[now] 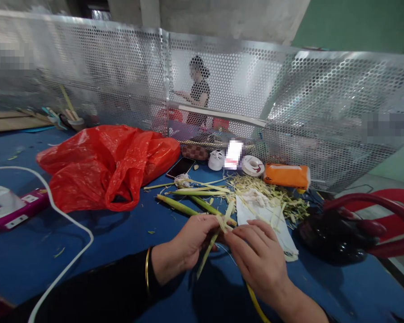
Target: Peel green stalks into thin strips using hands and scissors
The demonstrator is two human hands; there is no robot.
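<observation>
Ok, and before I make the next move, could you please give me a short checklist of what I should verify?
1. Both hands on the pale strips: ok, the left hand and right hand hold them.
2. Strips tight where they cross: cannot tell, fingers hide part.
3. More stalks nearby: ok, they lie just beyond the left hand.
4. Red bag away from both hands: ok, there is a gap.
5. White cable away from the left sleeve: cannot tell; they overlap in this view, contact is unclear.
6. Scraps cleared away: not ok, a pile lies beyond the right hand.
</observation>
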